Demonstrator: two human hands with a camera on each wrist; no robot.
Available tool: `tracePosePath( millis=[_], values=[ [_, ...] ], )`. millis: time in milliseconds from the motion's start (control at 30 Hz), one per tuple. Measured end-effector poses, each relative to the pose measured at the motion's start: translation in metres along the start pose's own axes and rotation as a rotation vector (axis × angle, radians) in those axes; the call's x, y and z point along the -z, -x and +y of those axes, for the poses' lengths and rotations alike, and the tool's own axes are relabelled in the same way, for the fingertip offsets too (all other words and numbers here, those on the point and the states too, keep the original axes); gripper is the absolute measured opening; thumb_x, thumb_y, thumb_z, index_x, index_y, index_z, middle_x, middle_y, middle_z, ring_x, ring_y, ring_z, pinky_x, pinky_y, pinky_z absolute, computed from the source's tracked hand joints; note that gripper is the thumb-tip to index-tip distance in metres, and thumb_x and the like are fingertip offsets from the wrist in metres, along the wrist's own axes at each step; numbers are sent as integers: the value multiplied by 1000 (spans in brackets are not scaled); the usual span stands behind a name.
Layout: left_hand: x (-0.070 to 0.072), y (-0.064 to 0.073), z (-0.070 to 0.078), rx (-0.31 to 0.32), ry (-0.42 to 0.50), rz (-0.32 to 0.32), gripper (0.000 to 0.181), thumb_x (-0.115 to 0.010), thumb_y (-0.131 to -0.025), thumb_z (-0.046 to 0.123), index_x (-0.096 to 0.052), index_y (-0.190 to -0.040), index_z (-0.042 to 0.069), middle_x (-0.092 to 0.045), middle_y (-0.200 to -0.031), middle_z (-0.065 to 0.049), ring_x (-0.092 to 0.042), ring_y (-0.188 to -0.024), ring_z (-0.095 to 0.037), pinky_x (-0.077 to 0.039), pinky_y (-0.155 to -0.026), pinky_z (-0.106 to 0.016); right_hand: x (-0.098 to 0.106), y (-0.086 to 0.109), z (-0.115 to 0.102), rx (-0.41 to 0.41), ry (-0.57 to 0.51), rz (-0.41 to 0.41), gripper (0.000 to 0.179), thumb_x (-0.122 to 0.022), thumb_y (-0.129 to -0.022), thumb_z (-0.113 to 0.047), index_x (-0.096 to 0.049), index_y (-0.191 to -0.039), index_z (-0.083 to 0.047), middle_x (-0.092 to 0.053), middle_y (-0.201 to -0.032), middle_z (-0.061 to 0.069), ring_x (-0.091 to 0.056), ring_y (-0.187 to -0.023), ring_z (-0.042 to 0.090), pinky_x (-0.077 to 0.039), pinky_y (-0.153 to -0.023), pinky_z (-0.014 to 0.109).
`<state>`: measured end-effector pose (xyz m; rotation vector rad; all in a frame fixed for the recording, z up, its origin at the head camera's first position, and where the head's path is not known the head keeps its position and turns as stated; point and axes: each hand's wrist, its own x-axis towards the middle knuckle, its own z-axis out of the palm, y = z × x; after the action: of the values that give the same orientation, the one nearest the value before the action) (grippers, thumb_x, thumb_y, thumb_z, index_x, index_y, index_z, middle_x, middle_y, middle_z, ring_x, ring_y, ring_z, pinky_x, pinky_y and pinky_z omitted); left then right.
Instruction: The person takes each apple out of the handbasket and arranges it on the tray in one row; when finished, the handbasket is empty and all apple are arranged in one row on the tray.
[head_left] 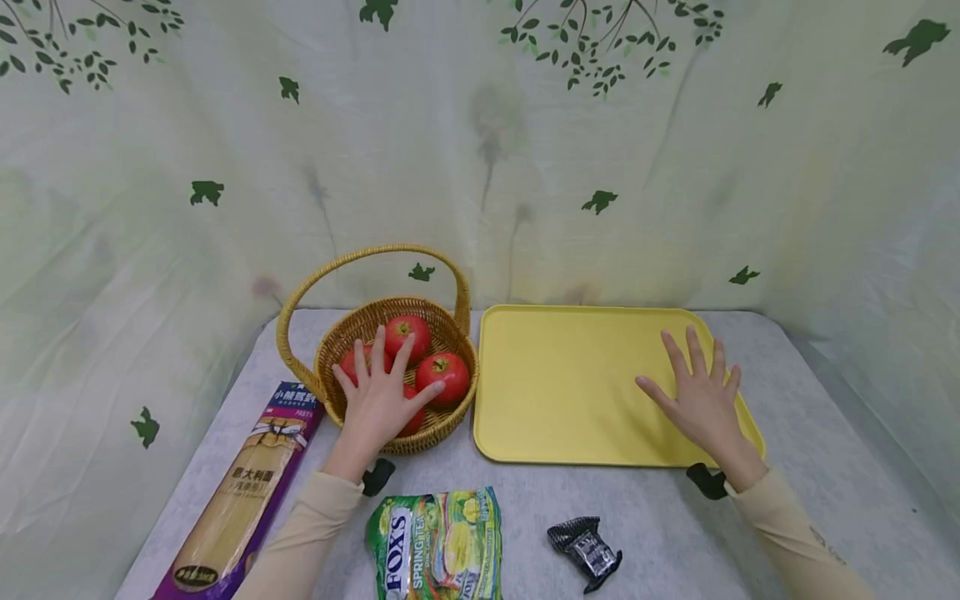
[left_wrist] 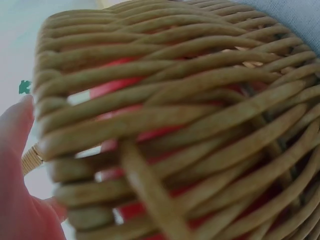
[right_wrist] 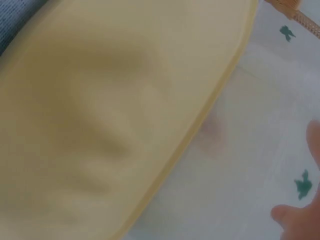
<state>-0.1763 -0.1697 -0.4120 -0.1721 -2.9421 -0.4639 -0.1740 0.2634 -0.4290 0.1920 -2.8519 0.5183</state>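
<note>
Evidently, the cloth (head_left: 450, 167) filled the upper frame as a backdrop, and the table (head_left: 675, 542) spread below. The tray (head_left: 555, 383) lay flat at centre right, offering an open surface; just beside it, at centre left, stood the basket (head_left: 450, 423), handle raised, seemingly to keep the apples together. The pasta (head_left: 243, 492) slanted across the lower left. The right hand (head_left: 701, 400), fingers spread, was over the tray's right end, apparently raised, since a shadow fell beneath. The left hand (head_left: 375, 400), fingers also spread, was over the basket's near side, pinching nothing visible; whether it touched anything I could not tell. The bag (head_left: 435, 542) lay at lower centre, label up. The apples (head_left: 442, 379) sat inside the basket, two partly hidden by the left hand. Smallest, the packet (head_left: 588, 552) lay right of the bag. Only the left wrist view showed red through gaps in the weave; only the head view showed all the fingers.
</note>
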Motion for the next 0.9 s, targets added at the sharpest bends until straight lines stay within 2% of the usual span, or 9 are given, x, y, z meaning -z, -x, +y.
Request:
tracePosePath(
  millis=[267,700,900],
  values=[
    [-2,2,-1,9,-8,2,90,-53,-84,68,-26,-152,15,0,-157,-20,7,-138,-51,5,-98,-76,-1,1,-2,9,21,-44,85,-51,-91,-59,-16,-154,-14,-6,-155,25,5,-136,55,6,-95,78],
    [-2,6,-2,9,9,32,90,-56,-84,67,-28,-152,16,-1,-158,-18,6,-139,-50,5,-98,-76,-1,2,-13,31,17,-45,83,-54,-91,-56,-16,-154,-17,-7,-155,26,7,-137,52,5,-95,78],
    [-1,7,-3,7,11,26,90,-55,-84,67,-26,-152,16,1,-158,-18,7,-139,-49,6,-97,-76,-2,0,-14,40,28,-37,83,-55,-91,-55,-18,-154,-16,-8,-155,26,4,-137,53,4,-96,78]
  ],
)
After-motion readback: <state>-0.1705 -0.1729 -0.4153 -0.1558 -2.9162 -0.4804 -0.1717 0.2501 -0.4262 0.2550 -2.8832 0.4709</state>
